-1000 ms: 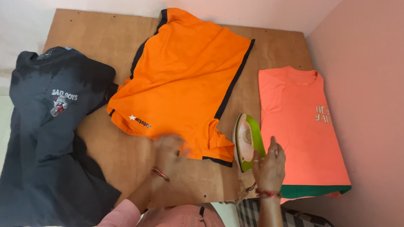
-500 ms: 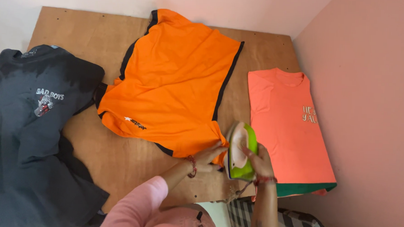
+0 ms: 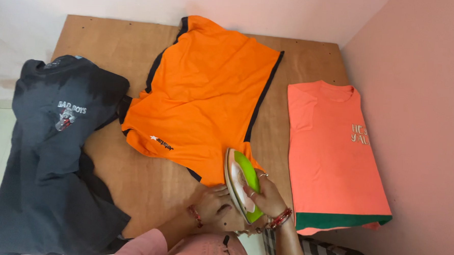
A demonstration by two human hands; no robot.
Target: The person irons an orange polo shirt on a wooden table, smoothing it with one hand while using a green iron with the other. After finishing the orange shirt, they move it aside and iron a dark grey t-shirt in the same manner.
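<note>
An orange shirt (image 3: 208, 96) with black trim lies spread across the middle of the wooden board (image 3: 113, 41). My right hand (image 3: 267, 195) grips a green and white iron (image 3: 242, 181), tilted on its side over the shirt's near corner. Just left of the iron, my left hand (image 3: 212, 206) presses down on the shirt's near edge with fingers curled. Both wrists wear red bangles.
A dark grey printed shirt (image 3: 52, 150) drapes over the board's left edge. A folded coral shirt (image 3: 333, 152) on a green one lies at the right, beside a pink wall (image 3: 421, 126). A checked cloth (image 3: 333, 254) shows at the bottom right.
My right hand has picked up the iron and carried it left onto the orange shirt's near corner. My left hand moved right to hold that corner.
</note>
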